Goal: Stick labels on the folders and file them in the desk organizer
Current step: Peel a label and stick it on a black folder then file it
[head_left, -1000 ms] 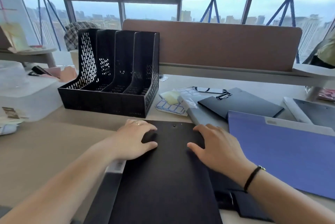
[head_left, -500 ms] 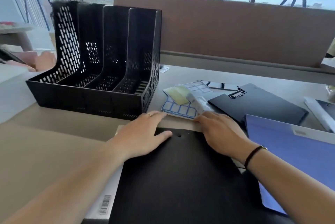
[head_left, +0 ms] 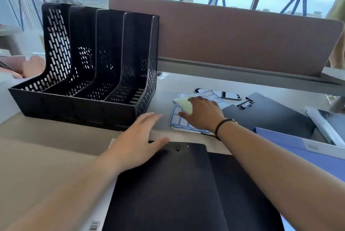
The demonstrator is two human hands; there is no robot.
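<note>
Right hand (head_left: pixel 202 113) now forward, open-fingered on label sheets (head_left: pixel 178 120); left hand (head_left: pixel 138 143) flat, black folder (head_left: pixel 168 189) lengthwise toward organizer (head_left: pixel 89 66).

- Black folder (head_left: pixel 168 189): matte, closed, lying flat on the table nearest the camera, with a small stud near its far edge; it rests on other dark covers and a white sheet with a barcode
- Label sheets (head_left: pixel 180 118): white with blue-bordered rectangles, loosely stacked flat just right of the organizer; a pale yellow sheet lies on top
- Desk organizer (head_left: pixel 93 73): black perforated plastic, upright, four slots, all apparently empty
- Dark folder (head_left: pixel 270 116): flat, right of the labels, metal clip at its far corner
- Blue folder (head_left: pixel 317 154): flat at the right edge, white spine strip
</note>
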